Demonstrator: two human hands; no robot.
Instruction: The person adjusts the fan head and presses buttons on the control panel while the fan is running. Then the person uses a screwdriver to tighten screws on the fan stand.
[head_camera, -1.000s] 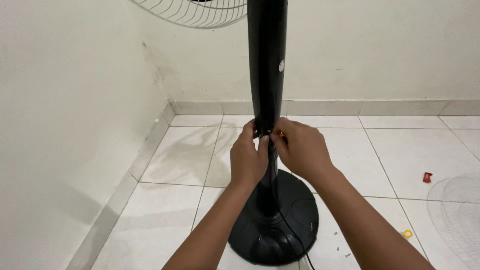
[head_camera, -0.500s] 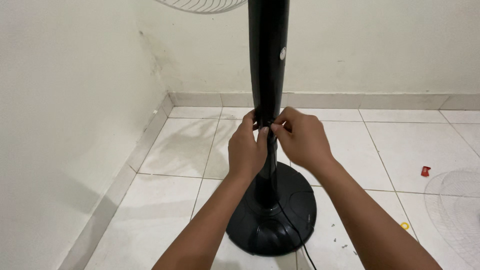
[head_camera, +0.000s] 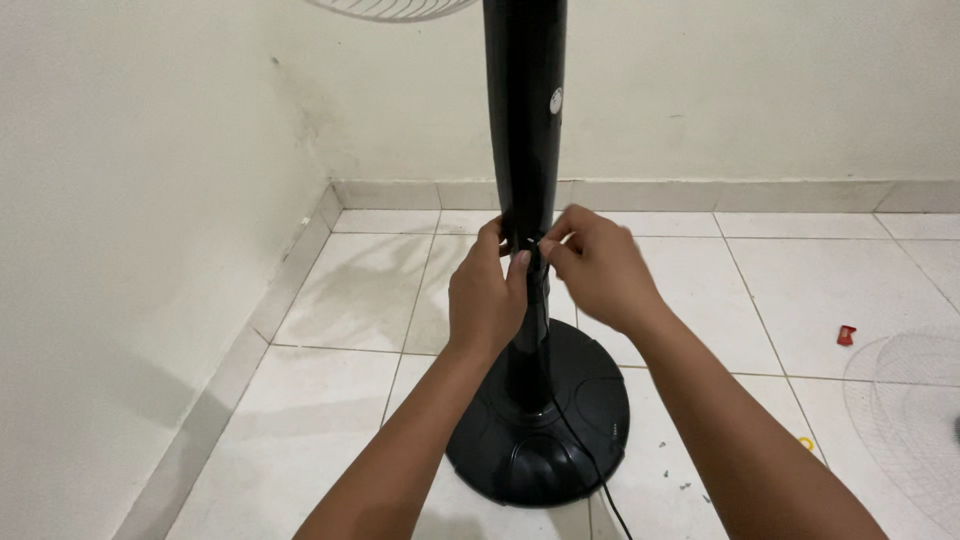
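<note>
A black pedestal fan stands upright on a tiled floor, its thick upper column (head_camera: 524, 110) rising out of the frame and its round black base (head_camera: 590, 420) below. My left hand (head_camera: 488, 298) and my right hand (head_camera: 592, 268) both grip the joint where the thick column meets the thinner pole, left hand on the left side, right hand on the right. Fingertips of both hands pinch at the collar there. A black cord (head_camera: 600, 490) runs down from the base toward me. What the fingertips pinch is hidden.
A white wire fan grille (head_camera: 905, 420) lies on the floor at the right edge. Nearby sit a small red piece (head_camera: 846, 335), a yellow piece (head_camera: 806, 443) and a few small screws (head_camera: 672, 470). White walls meet in a corner at the left; the fan's cage (head_camera: 390, 8) shows at the top.
The view has shifted slightly, so the fan and hands sit a little lower and to the right. Both hands stay on the pole joint, fingers working at the collar.
</note>
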